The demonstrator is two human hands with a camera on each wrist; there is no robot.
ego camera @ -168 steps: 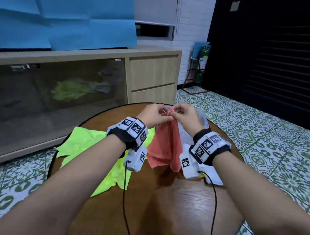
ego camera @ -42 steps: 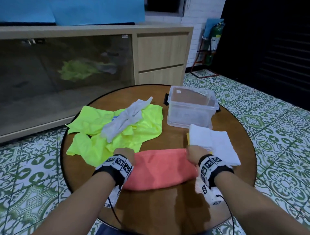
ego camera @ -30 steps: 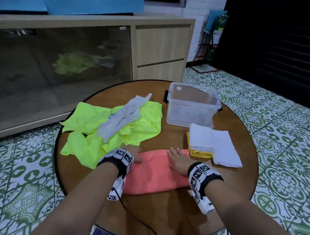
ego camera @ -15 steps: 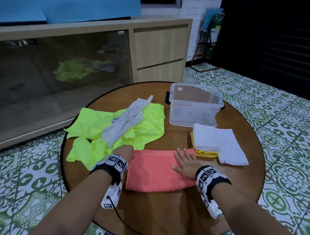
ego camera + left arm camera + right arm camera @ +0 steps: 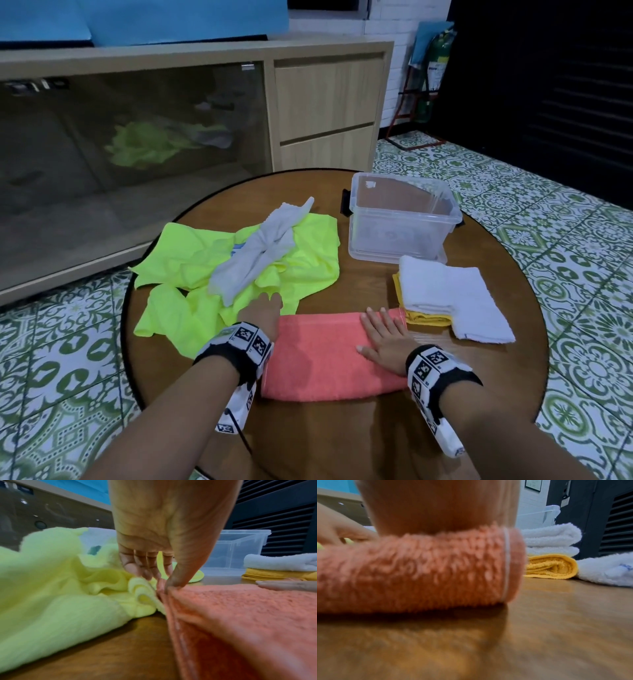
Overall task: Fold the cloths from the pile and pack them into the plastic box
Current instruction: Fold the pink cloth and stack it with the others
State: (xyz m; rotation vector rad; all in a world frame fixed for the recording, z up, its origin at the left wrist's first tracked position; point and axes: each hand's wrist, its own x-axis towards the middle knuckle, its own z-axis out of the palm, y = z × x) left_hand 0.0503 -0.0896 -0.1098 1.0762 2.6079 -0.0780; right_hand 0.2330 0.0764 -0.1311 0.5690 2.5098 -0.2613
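Coral terry cloth (image 5: 329,356), folded once, low centre of the head frame on the round wooden table (image 5: 342,442): soft, light, limp, likely to spring open unless pinned. Right hand (image 5: 383,339) flat with fingers spread, pressing its right half; left hand (image 5: 263,311) pinches the far left corner, thumb on top. Best taken by paired corners; plastic box (image 5: 400,222) stands empty, upper right
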